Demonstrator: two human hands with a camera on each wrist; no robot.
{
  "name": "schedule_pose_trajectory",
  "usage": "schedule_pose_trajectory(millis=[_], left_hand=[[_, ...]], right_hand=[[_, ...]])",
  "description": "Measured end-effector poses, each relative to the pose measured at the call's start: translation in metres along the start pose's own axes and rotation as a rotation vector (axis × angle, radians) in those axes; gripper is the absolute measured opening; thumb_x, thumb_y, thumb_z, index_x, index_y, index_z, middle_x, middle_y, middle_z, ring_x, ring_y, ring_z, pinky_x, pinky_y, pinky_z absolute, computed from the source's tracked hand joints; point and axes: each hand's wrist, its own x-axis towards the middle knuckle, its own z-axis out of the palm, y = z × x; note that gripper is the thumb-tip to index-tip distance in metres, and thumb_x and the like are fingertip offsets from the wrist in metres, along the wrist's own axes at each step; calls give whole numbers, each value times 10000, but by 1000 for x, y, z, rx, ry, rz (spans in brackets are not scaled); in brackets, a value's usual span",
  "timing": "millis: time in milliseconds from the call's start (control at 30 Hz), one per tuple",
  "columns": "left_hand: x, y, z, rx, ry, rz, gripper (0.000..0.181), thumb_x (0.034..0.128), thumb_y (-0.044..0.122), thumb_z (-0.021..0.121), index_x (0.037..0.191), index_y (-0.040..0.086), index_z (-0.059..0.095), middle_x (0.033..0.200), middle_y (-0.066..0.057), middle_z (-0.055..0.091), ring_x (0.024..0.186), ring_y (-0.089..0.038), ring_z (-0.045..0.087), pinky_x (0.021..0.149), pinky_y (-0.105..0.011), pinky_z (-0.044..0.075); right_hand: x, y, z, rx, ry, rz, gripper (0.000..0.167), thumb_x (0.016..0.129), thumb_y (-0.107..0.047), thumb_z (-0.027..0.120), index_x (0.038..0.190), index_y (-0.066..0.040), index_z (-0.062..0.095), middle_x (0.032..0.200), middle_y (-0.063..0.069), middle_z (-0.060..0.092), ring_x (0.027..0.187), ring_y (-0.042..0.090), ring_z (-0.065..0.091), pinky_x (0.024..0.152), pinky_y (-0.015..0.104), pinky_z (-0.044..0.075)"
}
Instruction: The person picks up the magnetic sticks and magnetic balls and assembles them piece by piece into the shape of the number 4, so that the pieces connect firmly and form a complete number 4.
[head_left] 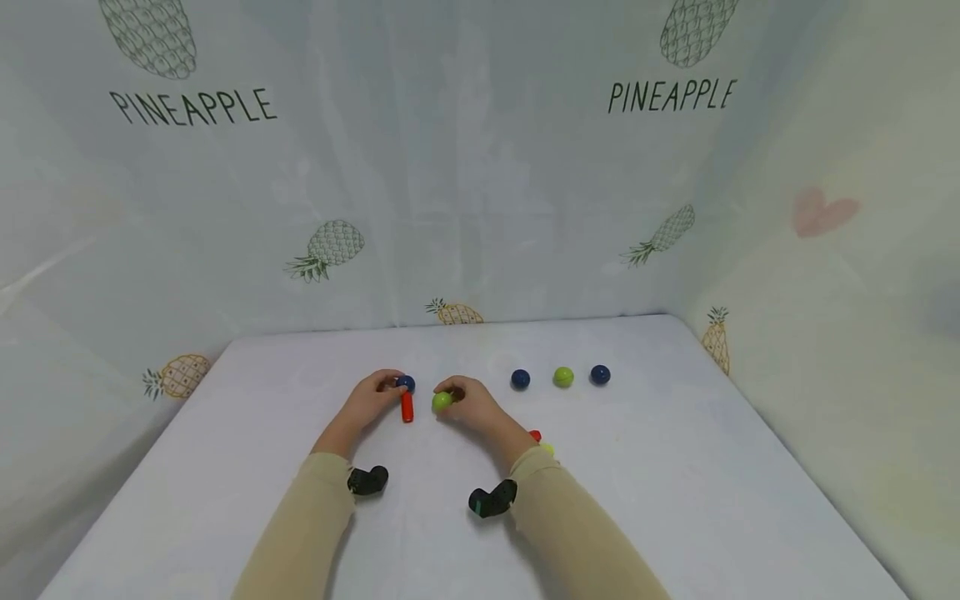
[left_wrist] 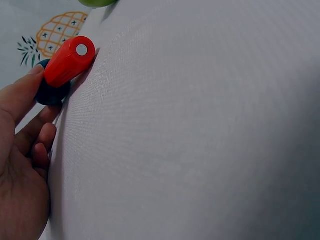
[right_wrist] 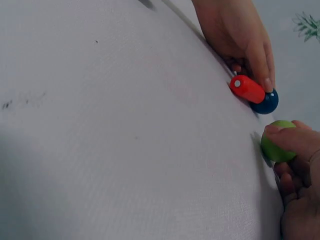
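Note:
My left hand [head_left: 370, 402] pinches a dark blue ball [head_left: 407, 383] between thumb and fingers, over the white table's middle. Against this ball sits one end of a short red rod [left_wrist: 69, 61], which points toward me; its near end has a round silvery spot. A little to the right, my right hand [head_left: 476, 406] holds a green ball [right_wrist: 279, 142] with the thumb on top and fingers behind. A small gap separates the green ball from the blue ball and rod. The right wrist view also shows the blue ball [right_wrist: 266, 102] by the left fingertips.
Farther right on the table [head_left: 675, 467] lie a blue ball [head_left: 521, 379], a green ball [head_left: 563, 377] and another blue ball [head_left: 600, 374] in a row. Partly behind my right forearm are a red piece [head_left: 536, 435] and a yellow piece [head_left: 548, 449]. A pineapple-print curtain [head_left: 480, 167] hangs behind.

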Motion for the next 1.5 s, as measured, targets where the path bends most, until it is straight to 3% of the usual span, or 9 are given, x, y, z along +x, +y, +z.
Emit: schedule_pose_trajectory(millis=[267, 600, 867, 1500], left_hand=[[7, 4, -1, 25, 14, 13, 396, 967, 239, 629, 1308, 47, 566, 1204, -171, 561, 1041, -304, 496, 923, -465, 406], [-1, -1, 2, 21, 8, 3, 401, 980, 252, 607, 1319, 44, 558, 1233, -185, 555, 1079, -323, 494, 961, -495, 395], [2, -3, 0, 50, 22, 5, 414, 983, 274, 601, 1329, 52, 545, 1257, -196, 547, 1103, -337, 488, 987, -529, 383], [2, -3, -1, 48, 12, 3, 425, 981, 286, 605, 1320, 37, 548, 1257, -203, 552, 1107, -341, 502, 978, -526, 386]], right_hand=[[0, 0, -5, -18, -37, -21, 336, 791, -110, 809, 1100, -193, 707, 1050, -56, 609, 959, 176, 524, 853, 335, 457], [-6, 3, -2, -63, -102, -49, 313, 795, -137, 819, 1078, -223, 720, 1089, -99, 611, 1004, 146, 518, 915, 312, 442], [-6, 0, 0, -66, -158, -110, 328, 815, -164, 803, 1126, -219, 714, 1098, -115, 619, 1029, 113, 528, 953, 297, 427], [-5, -2, 9, -63, -114, -60, 320, 794, -183, 822, 1094, -234, 724, 1076, -116, 613, 983, 115, 517, 914, 310, 433]])
